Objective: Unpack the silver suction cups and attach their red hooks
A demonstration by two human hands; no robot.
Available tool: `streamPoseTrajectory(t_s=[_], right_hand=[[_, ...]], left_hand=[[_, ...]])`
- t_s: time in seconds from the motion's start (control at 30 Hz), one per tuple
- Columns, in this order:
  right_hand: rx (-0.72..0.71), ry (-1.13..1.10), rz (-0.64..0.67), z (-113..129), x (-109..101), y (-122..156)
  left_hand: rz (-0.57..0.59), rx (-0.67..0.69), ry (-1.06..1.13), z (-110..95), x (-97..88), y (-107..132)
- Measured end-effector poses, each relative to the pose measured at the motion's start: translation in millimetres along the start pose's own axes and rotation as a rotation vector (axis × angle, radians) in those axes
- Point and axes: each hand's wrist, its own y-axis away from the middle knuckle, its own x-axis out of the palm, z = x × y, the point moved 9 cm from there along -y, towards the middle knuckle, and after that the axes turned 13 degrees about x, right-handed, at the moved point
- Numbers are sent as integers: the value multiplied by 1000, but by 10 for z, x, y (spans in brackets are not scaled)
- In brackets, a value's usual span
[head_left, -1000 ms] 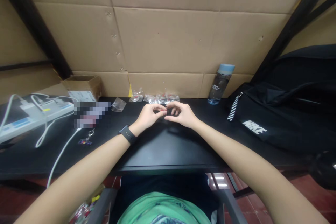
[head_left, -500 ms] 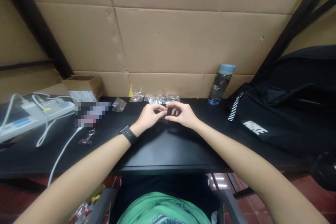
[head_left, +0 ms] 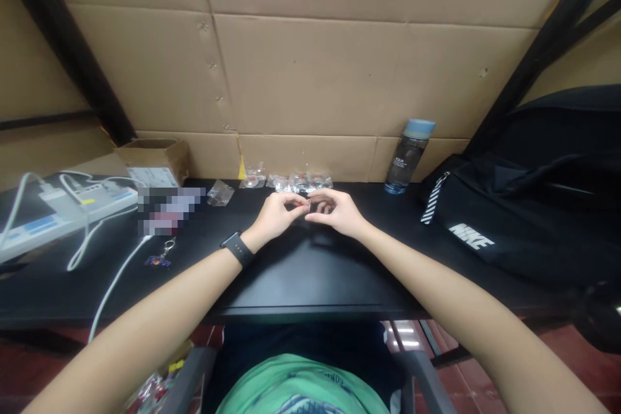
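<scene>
Above the black tabletop, a small thin piece (head_left: 309, 205) with a pale edge and a bit of red sits between my two hands. My left hand (head_left: 281, 215), with a dark watch on its wrist, pinches it between thumb and fingertips. From the other side my right hand (head_left: 338, 211) curls round it, index finger at the top and thumb at the bottom of its edge. Most of the piece is covered by fingers, and its kind is too small to make out. Just behind the hands lie several small clear packets (head_left: 299, 181) with red bits inside.
A water bottle (head_left: 407, 158) and a black bag (head_left: 490, 207) stand to the right. Leftward are a clear packet (head_left: 220, 193), a cardboard box (head_left: 160, 158), a blurred-out item with a white cable, a keychain (head_left: 159, 261) and a power strip (head_left: 68, 213). Cardboard walls the back.
Both hands stay in nearly the same place. The small piece between the fingers has turned slightly, so its dark face shows less and its thin edge more.
</scene>
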Motion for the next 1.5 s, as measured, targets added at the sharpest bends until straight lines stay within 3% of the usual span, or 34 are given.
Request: streamPoseTrajectory(t_s=[0.17, 0.33, 0.57, 0.8, 0.9, 1.03, 1.23, 1.37, 1.5], right_hand=[[77, -78, 13, -78, 0, -28], [7, -13, 20, -43, 17, -10], [-95, 252, -75, 22, -14, 29], [-185, 287, -100, 134, 12, 68], [-155, 287, -118, 94, -13, 62], [-123, 275, -126, 51, -41, 50], [-114, 248, -121, 57, -36, 47], [-137, 245, -123, 84, -31, 49], [-229, 278, -111, 160, -5, 73]], left_hand=[[-13, 63, -194, -168, -50, 9], [-18, 24, -218, -128, -42, 23], [-55, -126, 79, 103, 39, 51], [-110, -293, 348, 269, 145, 140], [-60, -231, 283, 263, 137, 108], [27, -59, -2, 116, 69, 40], [-24, 95, -281, -158, -40, 42], [-32, 80, -298, -166, -38, 43], [-10, -69, -55, 28, 34, 45]])
